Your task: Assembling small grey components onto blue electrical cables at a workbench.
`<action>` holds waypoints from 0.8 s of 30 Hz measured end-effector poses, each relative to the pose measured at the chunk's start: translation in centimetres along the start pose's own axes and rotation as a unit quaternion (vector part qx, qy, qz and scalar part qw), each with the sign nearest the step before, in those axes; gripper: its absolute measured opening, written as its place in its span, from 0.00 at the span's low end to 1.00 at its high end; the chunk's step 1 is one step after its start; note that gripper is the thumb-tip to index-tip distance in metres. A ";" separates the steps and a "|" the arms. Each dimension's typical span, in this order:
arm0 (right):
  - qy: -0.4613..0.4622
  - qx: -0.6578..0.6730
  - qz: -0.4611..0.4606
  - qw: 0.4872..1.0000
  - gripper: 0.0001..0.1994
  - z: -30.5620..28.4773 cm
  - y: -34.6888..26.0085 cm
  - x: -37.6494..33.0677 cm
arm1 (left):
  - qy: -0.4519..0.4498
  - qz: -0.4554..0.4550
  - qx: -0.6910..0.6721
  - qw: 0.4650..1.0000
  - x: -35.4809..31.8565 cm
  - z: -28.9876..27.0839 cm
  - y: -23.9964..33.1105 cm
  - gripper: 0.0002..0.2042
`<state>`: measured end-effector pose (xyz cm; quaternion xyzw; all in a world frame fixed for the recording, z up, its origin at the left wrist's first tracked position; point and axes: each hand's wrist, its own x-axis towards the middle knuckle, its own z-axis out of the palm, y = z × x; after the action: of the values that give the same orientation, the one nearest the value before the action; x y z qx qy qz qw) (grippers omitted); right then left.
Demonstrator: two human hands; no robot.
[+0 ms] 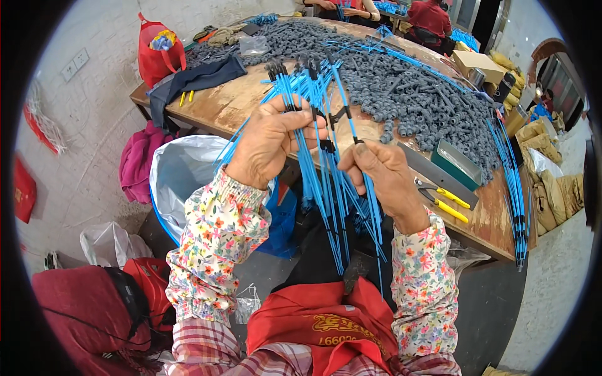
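Observation:
My left hand (266,141) is closed round thin blue rods (305,178) with black fittings on them, its thumb and fingertips pinched together at chest height. My right hand (384,172) pinches another slim blue rod (342,94) near a black joint, and its lower length hangs below my fingers. Between the two hands, several more blue rods with black connectors hang down in front of my dark trousers. Their upper ends rest over the table edge beside a loose bunch of rods (266,94). Exactly how many rods each hand grips is hidden.
The wooden table (216,103) carries a large heap of grey plastic fittings (407,94). At its right lie yellow-handled pliers (453,205), a flat dark bar (433,170) and a green box (454,164). A white-lined bag (185,169) stands left. People sit across the table.

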<state>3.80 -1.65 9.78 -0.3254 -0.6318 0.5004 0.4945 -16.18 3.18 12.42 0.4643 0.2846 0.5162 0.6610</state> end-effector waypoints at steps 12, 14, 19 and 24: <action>0.015 -0.062 0.045 0.997 0.19 3.5 1.8 2.1 | 0.020 0.013 -0.079 0.997 -1.6 -1.3 -0.8 0.09; 0.069 -0.155 0.008 0.986 0.17 3.9 2.5 2.2 | 0.048 0.004 -0.103 0.993 -2.1 -0.9 -0.7 0.07; 0.103 -0.362 -0.109 0.920 0.19 5.1 3.4 2.4 | 0.013 0.028 -0.082 0.996 -2.5 -3.1 -1.4 0.07; 0.074 -0.407 -0.110 0.904 0.18 4.7 4.7 3.9 | 0.110 0.019 -0.106 0.988 -4.1 -5.3 -1.5 0.09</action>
<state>-2.21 1.81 6.45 -0.4630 -0.7737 0.1171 0.4163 -21.39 0.97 8.50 0.3377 0.2906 0.6034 0.6614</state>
